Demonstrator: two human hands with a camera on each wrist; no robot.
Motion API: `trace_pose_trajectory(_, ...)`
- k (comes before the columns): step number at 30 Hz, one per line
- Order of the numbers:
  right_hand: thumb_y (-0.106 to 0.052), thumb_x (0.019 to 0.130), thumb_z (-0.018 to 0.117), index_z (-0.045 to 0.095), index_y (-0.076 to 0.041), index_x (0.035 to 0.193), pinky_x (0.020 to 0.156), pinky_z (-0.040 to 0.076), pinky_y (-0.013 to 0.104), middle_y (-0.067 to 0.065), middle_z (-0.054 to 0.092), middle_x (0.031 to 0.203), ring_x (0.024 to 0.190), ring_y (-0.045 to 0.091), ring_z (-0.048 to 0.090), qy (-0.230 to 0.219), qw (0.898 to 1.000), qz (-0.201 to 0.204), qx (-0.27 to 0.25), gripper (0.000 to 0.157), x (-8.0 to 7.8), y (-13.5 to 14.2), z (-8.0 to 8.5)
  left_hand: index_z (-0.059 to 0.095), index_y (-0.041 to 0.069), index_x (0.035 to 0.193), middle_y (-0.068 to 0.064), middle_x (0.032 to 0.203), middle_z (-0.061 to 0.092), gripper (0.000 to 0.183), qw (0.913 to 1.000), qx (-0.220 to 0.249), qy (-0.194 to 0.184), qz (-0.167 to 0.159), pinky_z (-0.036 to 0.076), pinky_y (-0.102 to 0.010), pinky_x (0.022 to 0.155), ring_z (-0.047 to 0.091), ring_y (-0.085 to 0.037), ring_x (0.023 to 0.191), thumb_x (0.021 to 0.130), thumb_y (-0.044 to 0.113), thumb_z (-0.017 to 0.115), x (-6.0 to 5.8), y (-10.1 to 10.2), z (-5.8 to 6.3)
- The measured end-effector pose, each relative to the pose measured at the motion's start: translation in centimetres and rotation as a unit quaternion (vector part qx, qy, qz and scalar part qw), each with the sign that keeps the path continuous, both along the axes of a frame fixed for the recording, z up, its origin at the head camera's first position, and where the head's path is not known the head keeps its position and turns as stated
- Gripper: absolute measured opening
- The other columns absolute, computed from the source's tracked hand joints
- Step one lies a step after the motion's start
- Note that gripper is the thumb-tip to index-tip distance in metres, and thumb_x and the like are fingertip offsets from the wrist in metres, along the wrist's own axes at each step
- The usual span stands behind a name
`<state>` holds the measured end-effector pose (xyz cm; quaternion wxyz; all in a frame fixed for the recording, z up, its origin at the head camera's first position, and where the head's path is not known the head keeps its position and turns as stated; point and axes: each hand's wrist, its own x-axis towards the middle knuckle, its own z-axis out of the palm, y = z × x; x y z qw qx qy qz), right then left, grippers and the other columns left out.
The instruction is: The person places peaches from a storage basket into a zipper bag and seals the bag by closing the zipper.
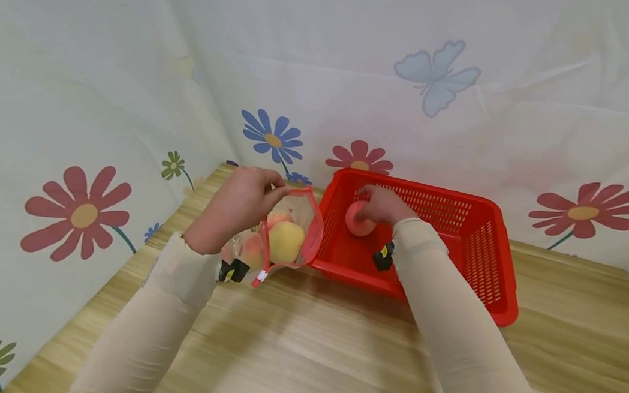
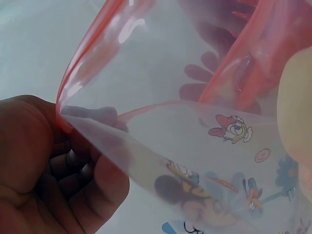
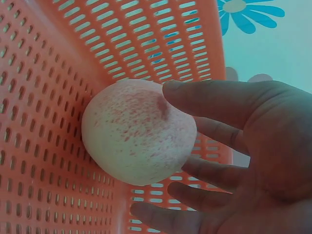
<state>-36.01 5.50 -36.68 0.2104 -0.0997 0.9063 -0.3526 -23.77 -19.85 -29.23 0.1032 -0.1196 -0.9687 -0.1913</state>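
Observation:
My left hand (image 1: 246, 201) pinches the red-trimmed rim of a clear zip bag (image 1: 312, 241) and holds its mouth open; the left wrist view shows cartoon prints on the bag (image 2: 214, 195). Several peaches (image 1: 286, 243) are inside, a yellow one uppermost. The bag's slider (image 1: 259, 277) hangs at its front. Over the red plastic basket (image 1: 464, 230), my right hand (image 1: 386, 206) reaches down to a pink peach (image 1: 364, 226) near the left end. In the right wrist view, the thumb touches this peach (image 3: 136, 136), and the other fingers extend fairly straight along its far side, partly hidden.
The basket stands against the bag's right side, its slotted walls rising around the peach. Both lie on a wood-grain table (image 1: 305, 352). A pale cloth (image 1: 323, 53) printed with flowers and a butterfly hangs behind and on the left.

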Motion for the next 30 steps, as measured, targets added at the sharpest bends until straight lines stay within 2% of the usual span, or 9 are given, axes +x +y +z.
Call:
trace_pose_trajectory(5, -0.019, 0.076, 0.081, 0.044, -0.022, 0.143, 0.1, 0.047, 0.055, 0.003, 0.054, 0.131, 0.114, 0.03, 0.051, -0.026, 0.999, -0.011, -0.015, 0.076, 0.23, -0.15, -0.17, 0.073, 0.006, 0.093, -0.004, 0.065, 0.062, 0.019, 1.0, 0.001, 0.004, -0.003, 0.046, -0.028, 0.055, 0.053, -0.017, 0.054, 0.094, 0.023, 0.064, -0.09, -0.06, -0.11)
trace_pose_trajectory(9, -0.018, 0.076, 0.082, 0.045, -0.02, 0.141, 0.099, 0.047, 0.054, 0.004, 0.055, 0.128, 0.113, 0.031, 0.052, -0.031, 0.999, -0.008, -0.019, 0.075, 0.33, -0.31, -0.28, 0.073, 0.006, 0.093, -0.004, 0.065, 0.061, 0.019, 1.0, 0.0, 0.004, -0.003, 0.046, -0.028, 0.055, 0.053, -0.016, 0.053, 0.094, 0.023, 0.064, -0.13, -0.1, -0.14)
trace_pose_trajectory(20, -0.017, 0.077, 0.081, 0.045, -0.02, 0.14, 0.098, 0.049, 0.052, 0.004, 0.054, 0.129, 0.112, 0.03, 0.051, -0.011, 1.0, 0.009, 0.015, 0.072, 0.0, -0.23, -0.45, 0.073, 0.007, 0.096, -0.003, 0.067, 0.063, 0.021, 1.0, 0.005, 0.005, -0.005, 0.047, -0.028, 0.054, 0.054, -0.016, 0.052, 0.094, 0.025, 0.063, -0.01, -0.11, -0.17)
trace_pose_trajectory(27, -0.014, 0.079, 0.078, 0.052, -0.015, 0.132, 0.091, 0.054, 0.046, 0.006, 0.059, 0.123, 0.104, 0.029, 0.056, 0.057, 0.997, 0.03, 0.039, 0.058, -0.19, -0.3, -0.07, 0.073, 0.006, 0.095, -0.004, 0.067, 0.063, 0.021, 1.0, 0.007, 0.004, -0.002, 0.047, -0.029, 0.056, 0.054, -0.016, 0.052, 0.094, 0.024, 0.063, 0.08, -0.14, -0.08)
trace_pose_trajectory(30, -0.016, 0.079, 0.078, 0.049, -0.017, 0.137, 0.095, 0.052, 0.049, 0.005, 0.056, 0.128, 0.108, 0.029, 0.054, 0.039, 0.998, 0.028, 0.038, 0.065, -0.1, -0.39, -0.13, 0.073, 0.006, 0.096, -0.004, 0.068, 0.063, 0.021, 1.0, 0.006, -0.001, 0.002, 0.047, -0.028, 0.056, 0.054, -0.016, 0.053, 0.094, 0.024, 0.063, 0.04, -0.04, -0.08)
